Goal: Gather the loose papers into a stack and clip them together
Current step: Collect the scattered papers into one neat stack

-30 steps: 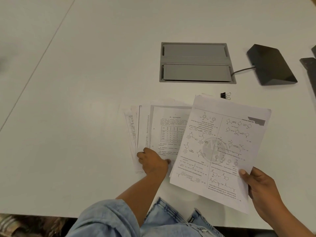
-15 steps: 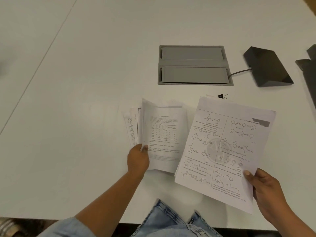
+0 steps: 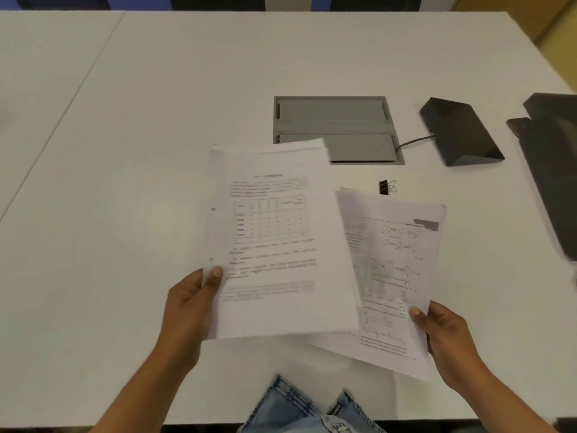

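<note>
The left hand [image 3: 187,303] pinches the lower left edge of a sheaf of papers [image 3: 281,239] printed with text and a table, thumb on top, holding it lifted above the white table [image 3: 125,151]. The sheaf's right edge overlaps a second set of sheets [image 3: 402,270] bearing chemical diagrams, gripped at its lower right by the right hand [image 3: 446,335], thumb on the page. A black binder clip [image 3: 387,186] lies on the table just beyond the second set, apart from both. Farther back sit a grey recessed cable hatch [image 3: 359,120] and a dark wedge-shaped device [image 3: 459,132] with a cable.
</note>
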### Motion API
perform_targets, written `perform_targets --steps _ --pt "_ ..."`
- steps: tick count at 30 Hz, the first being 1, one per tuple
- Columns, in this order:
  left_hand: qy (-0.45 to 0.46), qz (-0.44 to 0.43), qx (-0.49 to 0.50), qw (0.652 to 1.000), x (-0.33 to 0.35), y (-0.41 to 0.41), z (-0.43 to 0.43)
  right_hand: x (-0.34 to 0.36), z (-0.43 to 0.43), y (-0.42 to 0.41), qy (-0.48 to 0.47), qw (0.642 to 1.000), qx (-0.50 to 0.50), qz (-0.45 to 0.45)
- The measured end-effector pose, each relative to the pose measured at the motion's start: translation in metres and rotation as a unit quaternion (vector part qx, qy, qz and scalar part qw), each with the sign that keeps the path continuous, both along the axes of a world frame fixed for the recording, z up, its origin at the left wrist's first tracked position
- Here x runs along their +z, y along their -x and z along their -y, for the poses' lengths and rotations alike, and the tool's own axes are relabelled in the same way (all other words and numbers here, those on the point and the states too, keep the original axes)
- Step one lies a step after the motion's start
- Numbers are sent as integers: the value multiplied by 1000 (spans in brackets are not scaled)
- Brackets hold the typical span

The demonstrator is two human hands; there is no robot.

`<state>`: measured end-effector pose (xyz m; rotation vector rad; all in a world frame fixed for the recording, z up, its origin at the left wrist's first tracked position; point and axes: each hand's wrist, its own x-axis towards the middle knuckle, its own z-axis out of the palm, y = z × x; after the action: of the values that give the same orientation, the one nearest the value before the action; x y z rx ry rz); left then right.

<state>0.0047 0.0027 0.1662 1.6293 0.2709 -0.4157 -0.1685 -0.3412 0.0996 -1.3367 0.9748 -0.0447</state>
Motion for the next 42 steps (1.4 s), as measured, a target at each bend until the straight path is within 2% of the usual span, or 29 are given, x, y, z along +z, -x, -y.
perform_targets --steps 4,7,12,15,16,19,20,23,27,32,35,38,40,42 --pt "-2 -12 -100 995 7 13 27 5 -18 -21 -13 999 26 19" --pt "-20 -25 -138 990 4 16 41 12 -30 -37 -12 997 60 40" --pt "-44 -7 -111 993 -1 18 53 20 -37 -49 -24 995 82 59" --pt "-158 47 -98 981 -3 11 54 20 -35 -49 -40 993 80 75" --pt "-157 30 -106 981 -4 7 53 21 -35 -49 -45 993 82 79" --pt "-5 -111 -131 985 -2 -3 55 21 -33 -47 -50 990 105 80" --pt "23 -123 -152 980 -3 -3 57 22 -33 -47 -47 989 114 79" --pt "49 -86 -163 982 -8 1 65 22 -30 -46 -71 990 98 70" --pt "120 -80 -145 979 -15 4 71 21 -23 -42 -86 992 83 47" --pt "133 -88 -199 967 -32 5 73 18 -21 -41 -81 990 103 57" --pt "63 -101 -167 979 -48 1 72 15 -22 -38 -51 994 79 49" --pt "-92 -58 -80 991 -72 -4 68 10 -19 -32 -35 998 49 37" --pt "-214 -22 -36 976 -88 -7 63 9 -15 -27 -36 998 34 35" --pt "-332 -16 -33 943 -102 -9 58 8 -11 -23 -35 999 19 34"
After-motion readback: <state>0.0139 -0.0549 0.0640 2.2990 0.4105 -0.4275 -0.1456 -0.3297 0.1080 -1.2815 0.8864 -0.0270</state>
